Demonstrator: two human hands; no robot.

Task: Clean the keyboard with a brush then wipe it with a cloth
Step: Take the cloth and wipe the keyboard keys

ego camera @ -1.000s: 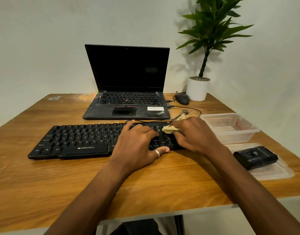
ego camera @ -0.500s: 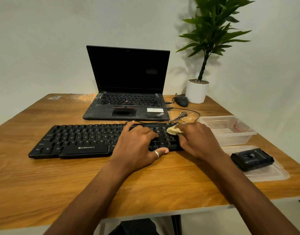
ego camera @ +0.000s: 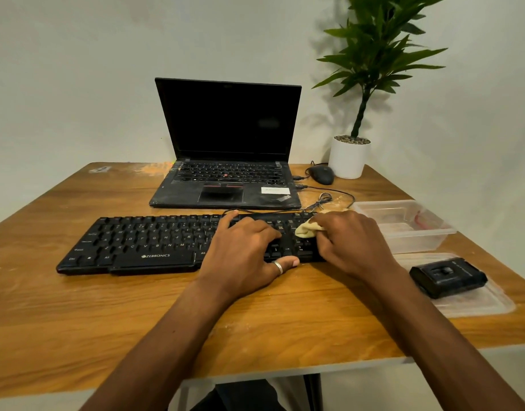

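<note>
A black keyboard (ego camera: 142, 243) lies across the wooden table (ego camera: 77, 315) in front of me. My left hand (ego camera: 243, 253) rests on its right half, fingers spread over the keys and thumb at the front edge. My right hand (ego camera: 353, 244) grips a small yellowish cloth (ego camera: 305, 229) and presses it on the keys at the keyboard's right end. Most of the cloth is hidden under my fingers. No brush can be picked out in view.
An open black laptop (ego camera: 225, 185) stands behind the keyboard, with a mouse (ego camera: 322, 174) and a potted plant (ego camera: 348, 155) at the back right. A clear plastic box (ego camera: 403, 223) and its lid (ego camera: 468, 304), bearing a small black device (ego camera: 448, 277), lie to the right.
My right hand has slid the cloth to the right along the keyboard's far end. My left hand has stayed where it was.
</note>
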